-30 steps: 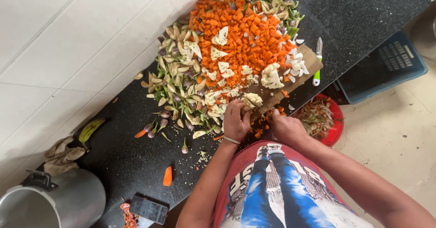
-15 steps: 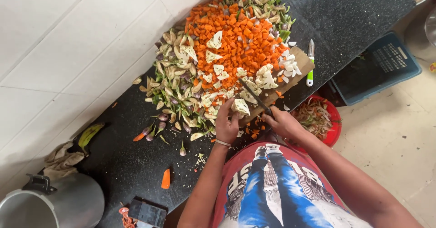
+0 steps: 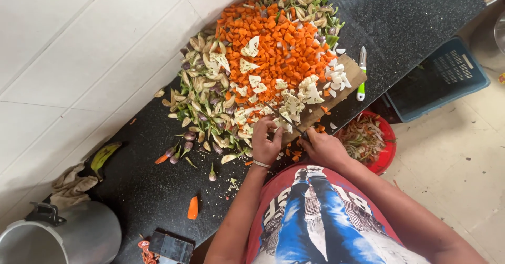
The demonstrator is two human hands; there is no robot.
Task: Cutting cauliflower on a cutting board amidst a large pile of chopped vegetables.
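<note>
My right hand (image 3: 323, 148) grips a knife (image 3: 292, 125) whose blade lies over the wooden cutting board (image 3: 351, 73). My left hand (image 3: 264, 140) pins a pale cauliflower piece (image 3: 278, 121) down at the blade. Cut cauliflower pieces (image 3: 307, 91) lie across the board. Behind them a big heap of diced carrot (image 3: 281, 37) spreads on the black counter (image 3: 147, 190), with sliced greenish vegetables (image 3: 202, 93) along its left side.
A green-handled peeler (image 3: 362, 74) lies right of the board. A red bowl of peelings (image 3: 371, 140) and a blue crate (image 3: 442, 74) sit below the counter edge. A metal pot (image 3: 63, 237), a cloth (image 3: 71, 185), a carrot piece (image 3: 193, 207) and small purple onions (image 3: 179, 151) are at left.
Both hands have stayed at the board's near end, with the knife shifting slightly over the cauliflower. The view has drifted a little.
</note>
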